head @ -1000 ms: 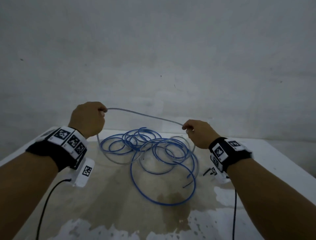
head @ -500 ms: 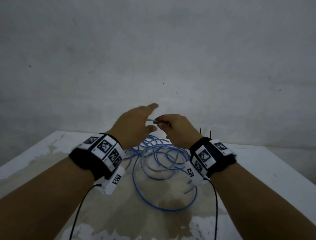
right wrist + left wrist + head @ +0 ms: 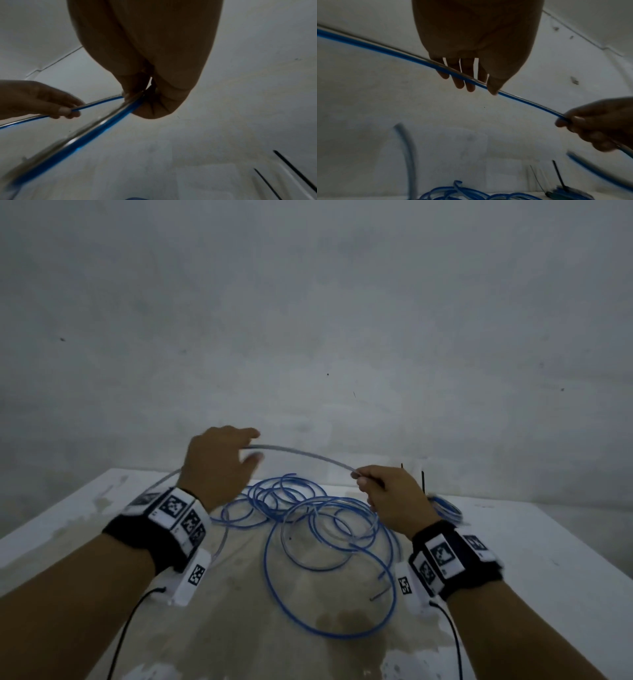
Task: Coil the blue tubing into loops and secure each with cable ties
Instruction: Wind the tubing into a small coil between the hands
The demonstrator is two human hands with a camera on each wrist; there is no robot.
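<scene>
blue tubing lies in loose, tangled loops on the white table below both hands, and one raised strand arcs through the air between them. the right hand has its thumb and fingers curled tight, pinching that strand at its near end; a second run of tubing drops from under those fingers toward the pile. the left hand has its fingers straight and slightly spread, with the strand running across their undersides and the thumb laid against it. beyond the right fingers, black cable ties stick up from a small bound coil.
</scene>
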